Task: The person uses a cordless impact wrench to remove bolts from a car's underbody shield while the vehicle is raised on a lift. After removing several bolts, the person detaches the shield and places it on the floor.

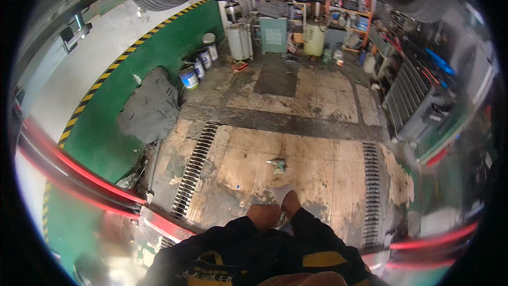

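"What could go wrong for you from here?"

"You could trip. The green cordless drill (278, 165) lies on the floor (254, 148) in front of you. If you step ahead while you look at your hands, your foot could hit it."

"Anything else?"

"Yes. The pale cloth-like thing (280, 193) by your hands could fall if your grip is loose. It may be a rag or a glove; it is too blurry to tell. The floor has dark stains that may be oily, so your shoe could slip, and the cloth could get dirty if it lands there."

"What are your hands doing?"

"Your left hand (264, 215) and right hand (290, 203) are close together in front of your body. They look like they meet. You can't tell from here how tight the fingers are."

"Where is the cloth next to them?"

"It shows just past your hands, by the tip of the right one. It seems to touch that hand."

"And the drill?"

"It is farther ahead, apart from both hands, with its nose to your left. It sits between the left floor grate (196, 169) and the right floor grate (372, 190)."
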Tool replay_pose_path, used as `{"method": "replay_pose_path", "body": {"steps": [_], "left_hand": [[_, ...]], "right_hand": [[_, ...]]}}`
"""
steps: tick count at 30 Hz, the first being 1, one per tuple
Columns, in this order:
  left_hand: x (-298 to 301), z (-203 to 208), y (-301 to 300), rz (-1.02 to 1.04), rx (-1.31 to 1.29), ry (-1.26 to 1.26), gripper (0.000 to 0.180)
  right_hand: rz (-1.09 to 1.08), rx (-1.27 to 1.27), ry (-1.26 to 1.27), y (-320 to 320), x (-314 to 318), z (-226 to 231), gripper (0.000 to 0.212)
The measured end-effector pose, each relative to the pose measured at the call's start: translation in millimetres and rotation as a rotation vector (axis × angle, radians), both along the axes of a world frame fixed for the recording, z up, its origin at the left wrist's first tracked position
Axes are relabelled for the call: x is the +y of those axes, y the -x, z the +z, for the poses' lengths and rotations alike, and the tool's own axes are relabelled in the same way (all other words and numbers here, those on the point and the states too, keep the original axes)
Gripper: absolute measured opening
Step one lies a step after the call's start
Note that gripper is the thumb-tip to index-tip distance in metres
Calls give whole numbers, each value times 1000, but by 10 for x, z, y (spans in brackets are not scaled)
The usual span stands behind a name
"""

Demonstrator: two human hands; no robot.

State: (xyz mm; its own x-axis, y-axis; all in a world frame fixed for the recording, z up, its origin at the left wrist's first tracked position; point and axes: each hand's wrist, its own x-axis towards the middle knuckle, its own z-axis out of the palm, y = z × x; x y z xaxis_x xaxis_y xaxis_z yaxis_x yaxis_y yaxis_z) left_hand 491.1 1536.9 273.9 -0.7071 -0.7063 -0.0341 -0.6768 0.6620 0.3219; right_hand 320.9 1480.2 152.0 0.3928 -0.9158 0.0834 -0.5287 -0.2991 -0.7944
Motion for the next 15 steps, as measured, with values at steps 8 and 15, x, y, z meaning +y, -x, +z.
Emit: {"method": "replay_pose_path", "body": {"steps": [8, 15], "left_hand": [[-1461, 2, 388, 215, 74, -21, 32], [-2719, 489, 680, 186, -66, -72, 33]], "right_hand": [[-24, -758, -724, -183, -1872, 108, 69], [-126, -454, -345, 131, -3240, 101, 97]]}}
